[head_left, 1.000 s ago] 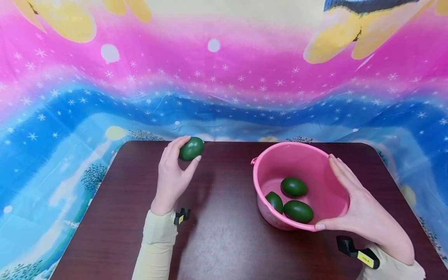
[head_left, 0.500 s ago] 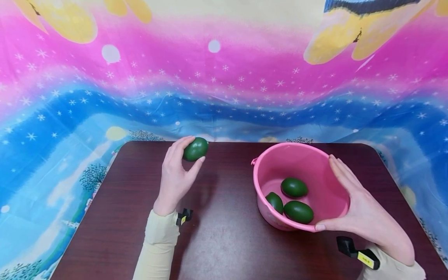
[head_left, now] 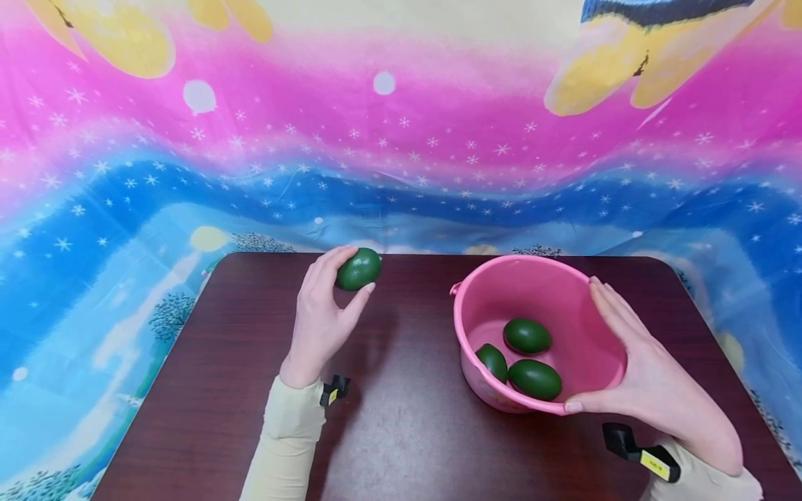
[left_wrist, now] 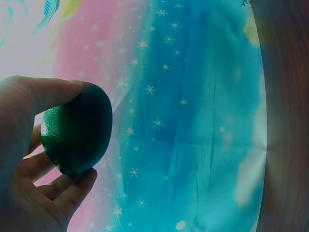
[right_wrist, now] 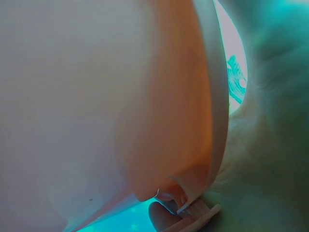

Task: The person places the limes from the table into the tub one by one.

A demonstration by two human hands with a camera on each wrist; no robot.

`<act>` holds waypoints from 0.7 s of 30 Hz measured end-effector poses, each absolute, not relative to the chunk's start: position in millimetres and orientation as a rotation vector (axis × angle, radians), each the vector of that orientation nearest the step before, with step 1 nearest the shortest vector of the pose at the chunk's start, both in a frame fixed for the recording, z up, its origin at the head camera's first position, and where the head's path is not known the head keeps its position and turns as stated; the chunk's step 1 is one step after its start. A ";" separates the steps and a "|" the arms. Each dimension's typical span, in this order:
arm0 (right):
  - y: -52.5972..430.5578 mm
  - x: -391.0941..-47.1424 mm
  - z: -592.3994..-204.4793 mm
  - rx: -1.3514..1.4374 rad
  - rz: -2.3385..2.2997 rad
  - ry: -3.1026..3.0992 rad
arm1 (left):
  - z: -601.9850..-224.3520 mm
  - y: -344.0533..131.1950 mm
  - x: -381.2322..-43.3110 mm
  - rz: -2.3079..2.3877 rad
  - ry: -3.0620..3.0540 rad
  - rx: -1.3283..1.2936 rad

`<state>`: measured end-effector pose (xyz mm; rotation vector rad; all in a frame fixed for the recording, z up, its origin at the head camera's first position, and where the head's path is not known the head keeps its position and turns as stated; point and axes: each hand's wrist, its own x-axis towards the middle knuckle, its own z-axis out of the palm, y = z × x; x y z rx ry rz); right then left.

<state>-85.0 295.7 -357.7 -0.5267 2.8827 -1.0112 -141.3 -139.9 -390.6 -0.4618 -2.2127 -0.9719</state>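
In the head view my left hand (head_left: pixel 324 316) pinches a glossy dark green avocado (head_left: pixel 359 269) between thumb and fingers, raised above the table's far left part. The left wrist view shows the same avocado (left_wrist: pixel 79 130) between thumb and fingertips, with only backdrop behind it. A pink bucket (head_left: pixel 567 289) stands tilted toward me on the right, with several avocados (head_left: pixel 527 335) visible on its bottom, one partly hidden by the near rim. My right hand (head_left: pixel 651 369) grips the bucket's right side, thumb at the front rim. Up close, the right wrist view shows the bucket wall (right_wrist: pixel 96 106).
The dark brown wooden table (head_left: pixel 401 431) has rounded far corners. A pink and blue snowflake-patterned cloth (head_left: pixel 401 160) hangs behind it and along both sides. A small handle lug (head_left: pixel 454 288) juts from the bucket's left rim. Black wrist cameras (head_left: pixel 335 390) sit on both sleeves.
My left hand has drifted slightly to the right with the avocado in it. The right hand, the bucket and the avocados inside look unmoved.
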 end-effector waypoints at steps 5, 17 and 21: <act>296.3 -85.0 -357.9 -0.496 -1.060 2.848 | -390.3 -135.8 -141.3 -0.972 -2.213 -0.483; 295.3 -85.4 -358.8 -0.489 -1.056 2.852 | -388.7 -130.2 -141.4 -0.978 -2.207 -0.511; 295.5 -85.7 -358.0 -0.494 -1.054 2.853 | -388.0 -128.8 -142.1 -0.983 -2.197 -0.524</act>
